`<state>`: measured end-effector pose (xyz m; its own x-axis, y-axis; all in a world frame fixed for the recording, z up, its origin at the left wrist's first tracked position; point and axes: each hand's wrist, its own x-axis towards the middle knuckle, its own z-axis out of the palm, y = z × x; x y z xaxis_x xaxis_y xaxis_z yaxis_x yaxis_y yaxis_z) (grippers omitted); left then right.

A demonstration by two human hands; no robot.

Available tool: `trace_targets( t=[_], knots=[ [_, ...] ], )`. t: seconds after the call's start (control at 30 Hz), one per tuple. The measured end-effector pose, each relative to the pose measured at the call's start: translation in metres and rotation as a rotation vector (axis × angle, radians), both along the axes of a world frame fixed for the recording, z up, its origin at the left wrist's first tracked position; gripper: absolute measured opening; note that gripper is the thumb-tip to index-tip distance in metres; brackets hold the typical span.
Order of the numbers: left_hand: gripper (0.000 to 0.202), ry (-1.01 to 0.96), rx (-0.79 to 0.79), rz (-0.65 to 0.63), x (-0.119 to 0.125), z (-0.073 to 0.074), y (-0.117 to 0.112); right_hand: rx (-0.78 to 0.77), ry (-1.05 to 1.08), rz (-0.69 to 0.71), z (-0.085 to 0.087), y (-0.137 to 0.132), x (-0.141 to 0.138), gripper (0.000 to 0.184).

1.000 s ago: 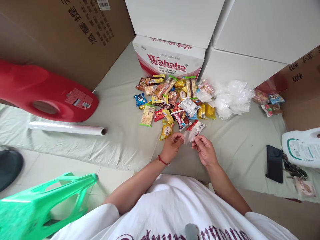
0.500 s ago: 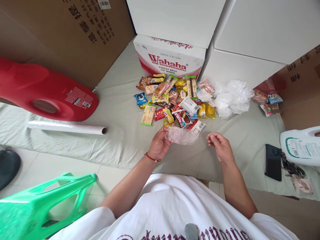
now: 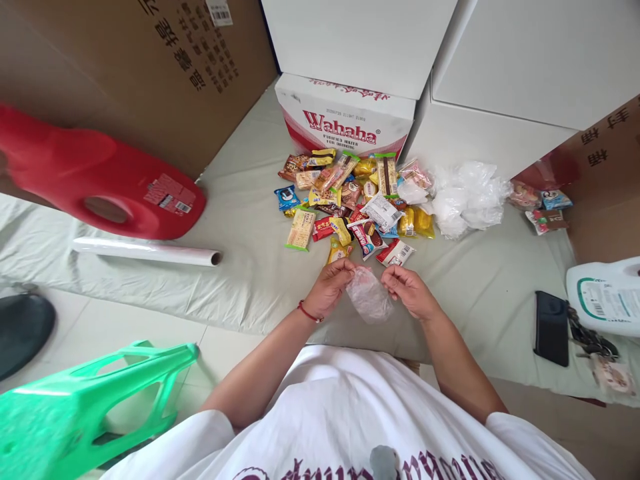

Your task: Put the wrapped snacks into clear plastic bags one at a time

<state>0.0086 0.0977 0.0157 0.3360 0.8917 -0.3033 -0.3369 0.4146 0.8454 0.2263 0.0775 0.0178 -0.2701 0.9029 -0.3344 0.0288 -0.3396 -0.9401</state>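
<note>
A pale cloth [image 3: 250, 293] carries a pile of snacks [image 3: 350, 197]. On its near side, a clear plastic bag [image 3: 370, 301] hangs from the left hand [image 3: 326, 291], fingers clamped on the upper edge. The right hand [image 3: 413, 293] has its fingers together at the bag's side; grip cannot be determined.

White, softly creased shirt [image 3: 350, 400] with short, loose sleeves [image 3: 187, 443]; purple lettering [image 3: 450, 469] across the front — ornate, blackletter-like, its lower part cut off; a small, rounded grey piece [image 3: 384, 461] over its middle; a thin red bracelet [image 3: 306, 313] — worn at the left hand [image 3: 327, 287].
</note>
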Motion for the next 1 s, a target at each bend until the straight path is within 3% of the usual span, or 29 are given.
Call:
trace_targets(
  t=[0.07, 0.2, 0.33, 0.4, 0.47, 0.53, 0.57, 0.67, 0.73, 0.8, 0.87, 1.0],
  knots=[
    [0.02, 0.043, 0.051, -0.036, 0.0, -0.003, -0.001, 0.029, 0.018, -0.047, -0.002, 0.0, -0.002, 0.047],
    [0.02, 0.092, 0.165, -0.108, 0.001, -0.003, -0.001, 0.092, 0.01, 0.008, 0.004, 0.006, -0.006, 0.04],
    [0.017, 0.082, 0.229, -0.089, -0.003, 0.0, 0.002, -0.108, 0.141, -0.031, 0.013, 0.012, -0.006, 0.041],
    [0.017, 0.112, 0.267, -0.022, -0.006, 0.001, 0.002, -0.203, 0.194, -0.066, 0.015, 0.012, -0.006, 0.042],
    [0.019, 0.2, 0.279, 0.166, -0.008, 0.002, -0.001, -0.213, 0.176, -0.162, 0.015, 0.009, -0.007, 0.044],
    [0.026, 0.27, 0.239, 0.344, -0.007, 0.005, -0.009, -0.111, 0.093, -0.322, 0.015, 0.003, -0.011, 0.043],
    [0.03, 0.27, 0.205, 0.367, -0.005, 0.008, -0.014, -0.023, 0.031, -0.399, 0.016, -0.001, -0.013, 0.042],
    [0.038, 0.155, 0.093, 0.193, 0.006, 0.02, -0.027, 0.275, -0.223, -0.475, 0.024, -0.017, -0.023, 0.029],
    [0.042, 0.086, 0.037, 0.071, 0.017, 0.028, -0.031, 0.439, -0.386, -0.413, 0.031, -0.026, -0.03, 0.019],
    [0.046, 0.053, 0.028, 0.039, 0.026, 0.032, -0.029, 0.546, -0.479, -0.338, 0.035, -0.031, -0.036, 0.014],
    [0.048, 0.04, 0.045, 0.074, 0.033, 0.031, -0.025, 0.563, -0.482, -0.272, 0.035, -0.033, -0.038, 0.015],
    [0.045, 0.071, 0.03, 0.108, 0.032, 0.023, -0.018, 0.384, -0.321, -0.268, 0.031, -0.031, -0.029, 0.023]
  ],
)
